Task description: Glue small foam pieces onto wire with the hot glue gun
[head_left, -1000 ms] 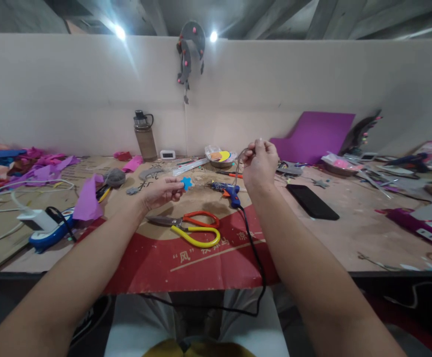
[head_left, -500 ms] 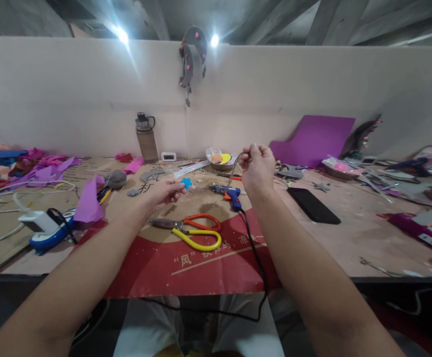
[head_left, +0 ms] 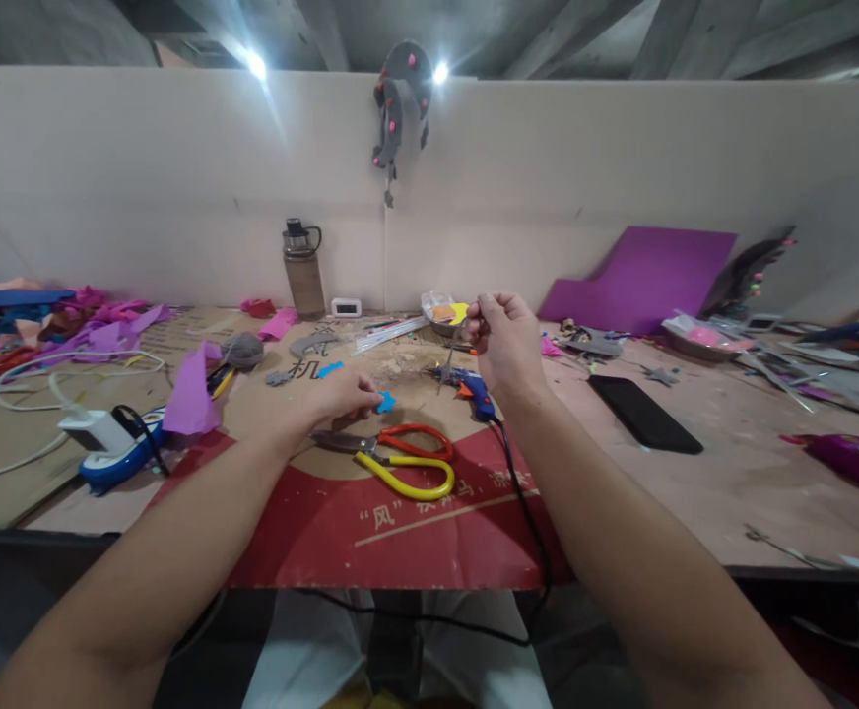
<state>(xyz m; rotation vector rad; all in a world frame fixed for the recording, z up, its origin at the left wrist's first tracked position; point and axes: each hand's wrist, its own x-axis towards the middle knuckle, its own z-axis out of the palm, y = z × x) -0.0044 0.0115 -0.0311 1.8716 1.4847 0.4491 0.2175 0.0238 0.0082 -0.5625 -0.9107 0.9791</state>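
My left hand (head_left: 345, 397) pinches a small blue flower-shaped piece (head_left: 386, 402) between thumb and fingertips, low over the cardboard, just behind the scissors. A second blue piece (head_left: 331, 369) shows just behind that hand. My right hand (head_left: 504, 342) is closed on a thin grey cord (head_left: 456, 345) that dangles beneath its fingers. Below it lies a blue glue gun (head_left: 480, 396) with an orange trigger and a black cable. Scissors (head_left: 407, 461) with one red and one yellow handle rest on the cardboard (head_left: 311, 542), partly over its red area.
A black phone (head_left: 645, 414) lies on the right, near a grey star (head_left: 660, 375). Toward the wall stand a water bottle (head_left: 302, 268) and a purple sheet (head_left: 643, 276). On the left are a blue power strip (head_left: 123, 463), a grey yarn ball (head_left: 241, 350) and coloured scraps (head_left: 97, 340).
My left hand has lowered toward the cardboard with the blue flower piece. A second blue piece now shows behind it. My right hand still holds the cord; the view has shifted slightly.
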